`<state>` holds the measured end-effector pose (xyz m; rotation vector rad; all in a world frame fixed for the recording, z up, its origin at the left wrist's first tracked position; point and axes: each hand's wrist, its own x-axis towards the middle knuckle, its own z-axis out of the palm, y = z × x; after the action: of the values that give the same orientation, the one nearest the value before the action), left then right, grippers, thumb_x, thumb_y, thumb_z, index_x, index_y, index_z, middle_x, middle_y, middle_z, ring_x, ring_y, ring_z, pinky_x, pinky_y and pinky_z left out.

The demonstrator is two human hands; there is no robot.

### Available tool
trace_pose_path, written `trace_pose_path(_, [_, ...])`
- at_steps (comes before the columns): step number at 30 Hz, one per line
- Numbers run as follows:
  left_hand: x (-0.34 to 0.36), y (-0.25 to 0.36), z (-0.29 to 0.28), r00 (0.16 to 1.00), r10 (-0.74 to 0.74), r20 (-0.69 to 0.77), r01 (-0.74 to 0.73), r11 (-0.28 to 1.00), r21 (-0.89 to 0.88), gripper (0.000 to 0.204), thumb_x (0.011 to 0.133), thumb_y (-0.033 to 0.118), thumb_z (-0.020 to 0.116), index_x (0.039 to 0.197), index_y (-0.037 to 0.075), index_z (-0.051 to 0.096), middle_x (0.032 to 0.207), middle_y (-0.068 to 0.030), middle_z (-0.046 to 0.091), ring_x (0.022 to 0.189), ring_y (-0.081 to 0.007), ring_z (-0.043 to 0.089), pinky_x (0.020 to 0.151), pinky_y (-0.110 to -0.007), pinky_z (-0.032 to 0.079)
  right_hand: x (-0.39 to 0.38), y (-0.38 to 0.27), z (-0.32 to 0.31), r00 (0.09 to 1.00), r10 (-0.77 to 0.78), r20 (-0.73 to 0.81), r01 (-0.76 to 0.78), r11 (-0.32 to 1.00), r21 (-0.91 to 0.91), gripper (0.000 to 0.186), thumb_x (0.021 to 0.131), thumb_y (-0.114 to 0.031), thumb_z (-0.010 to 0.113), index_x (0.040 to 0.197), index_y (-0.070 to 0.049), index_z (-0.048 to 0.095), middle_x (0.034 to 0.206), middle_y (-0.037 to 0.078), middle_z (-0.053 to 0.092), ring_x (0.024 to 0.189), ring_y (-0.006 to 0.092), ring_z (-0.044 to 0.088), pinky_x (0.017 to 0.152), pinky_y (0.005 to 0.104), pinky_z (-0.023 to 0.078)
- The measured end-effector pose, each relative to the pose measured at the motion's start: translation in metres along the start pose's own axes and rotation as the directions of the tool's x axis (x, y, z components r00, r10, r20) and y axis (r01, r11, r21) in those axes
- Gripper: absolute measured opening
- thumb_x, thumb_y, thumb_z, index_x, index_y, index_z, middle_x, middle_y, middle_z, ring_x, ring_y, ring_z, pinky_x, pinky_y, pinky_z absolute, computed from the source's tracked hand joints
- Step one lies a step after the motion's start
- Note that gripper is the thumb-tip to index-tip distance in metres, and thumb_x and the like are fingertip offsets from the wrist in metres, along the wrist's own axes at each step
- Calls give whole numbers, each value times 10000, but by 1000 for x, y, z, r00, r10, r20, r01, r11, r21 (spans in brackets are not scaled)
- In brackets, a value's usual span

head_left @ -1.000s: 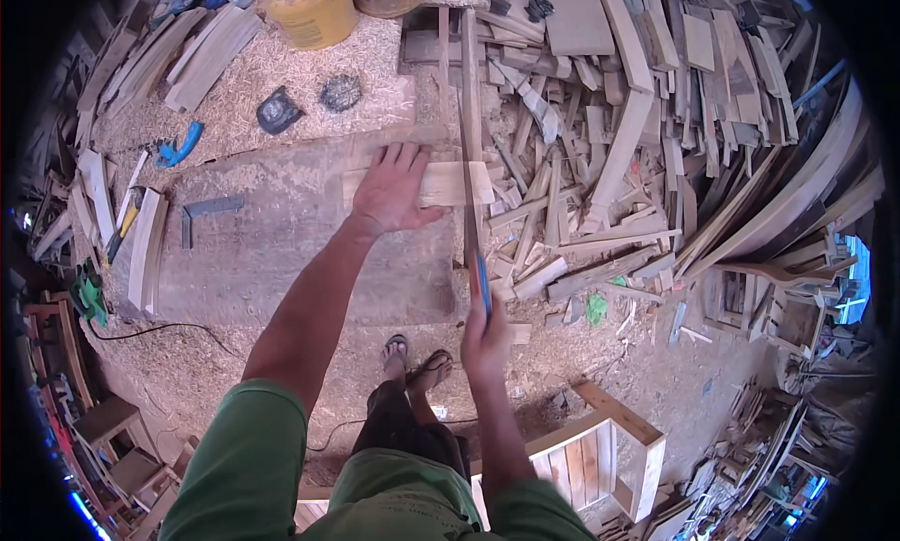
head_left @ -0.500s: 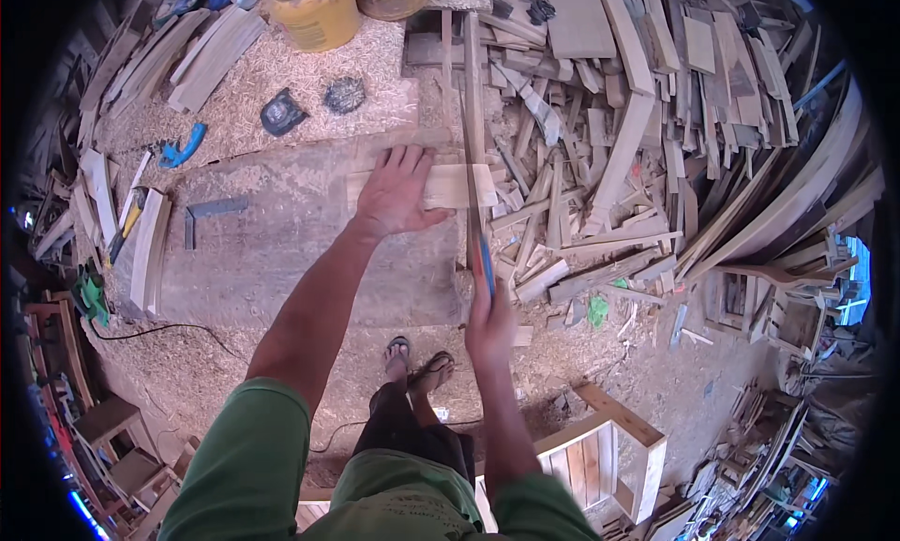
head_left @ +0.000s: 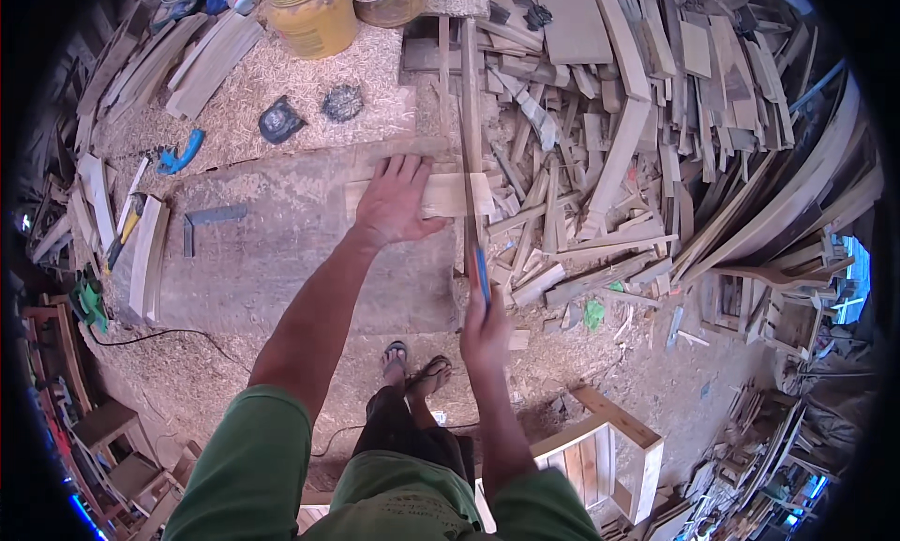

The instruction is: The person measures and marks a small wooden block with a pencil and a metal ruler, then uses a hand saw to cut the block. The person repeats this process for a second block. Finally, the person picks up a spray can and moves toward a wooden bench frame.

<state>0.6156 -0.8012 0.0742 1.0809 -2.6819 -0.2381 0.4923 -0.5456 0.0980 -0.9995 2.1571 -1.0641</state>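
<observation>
My left hand (head_left: pixel 396 202) lies flat with fingers stretched out on a pale wooden board (head_left: pixel 455 195), pressing it against the worktable (head_left: pixel 309 269). The board's right end sticks out past the table edge. My right hand (head_left: pixel 484 333) is closed round the blue handle of a handsaw (head_left: pixel 483 277). Seen almost edge-on, the saw's dark blade runs away from me across the board, near its right end. How deep the blade sits in the wood I cannot tell. A metal try square (head_left: pixel 214 217) rests on the table left of my left hand.
Offcuts (head_left: pixel 553 213) are heaped right of the table. Yellow buckets (head_left: pixel 314 21) stand at the back amid shavings. A hammer (head_left: pixel 124 230) and curved wood pieces (head_left: pixel 150 260) lie at the left. A wooden frame (head_left: pixel 647 475) stands near my right arm.
My right hand has drawn the handsaw slightly toward me. My left hand stays flat on the board, which has not visibly shifted on the table.
</observation>
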Motion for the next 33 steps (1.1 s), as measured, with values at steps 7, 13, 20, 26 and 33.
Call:
trace_pose_path(7, [-9,-13,1,1000,-4,-4,4,1000,-3,1129,778,642,894,1584,-59,527,1415,-207,566,1363,-395,520,1220,-549,398,-123,25,-48,998,61,27,-61,998,-3,423,1186,-311,586,1439,14,680,957,313,765,871,469,805,710,519,594])
trace_pose_path(13, [2,-2,-3,1000,-8,20,8,1000,-15,1131,771,637,892,1587,-56,527,1420,-207,563,1380,-395,511,1236,-553,387,-86,37,-39,987,144,67,-140,989,-54,433,1170,-331,595,1417,11,688,946,298,766,869,493,792,692,548,585])
trace_pose_path(20, [-12,-17,7,995,45,-91,-42,998,42,1117,783,673,875,1556,-68,557,1420,-197,582,1366,-374,515,1214,-521,396,-18,-31,-27,991,88,100,-80,993,-86,420,1184,-348,579,1410,-14,695,923,288,759,837,509,770,691,543,578])
trace_pose_path(26, [-2,-5,-6,997,-32,68,29,998,58,1122,786,667,874,1574,-59,543,1427,-189,571,1387,-369,501,1228,-516,386,-123,-22,-78,999,45,-24,-47,997,-59,360,1176,-312,588,1235,17,724,697,200,618,587,299,689,556,460,478])
trace_pose_path(33, [-5,-17,7,999,-14,-31,14,1000,-6,1120,775,662,892,1571,-46,543,1452,-218,563,1403,-418,507,1214,-582,405,41,-64,-13,997,-58,58,57,998,14,425,1189,-361,593,1345,10,727,1042,313,790,963,532,780,793,554,604])
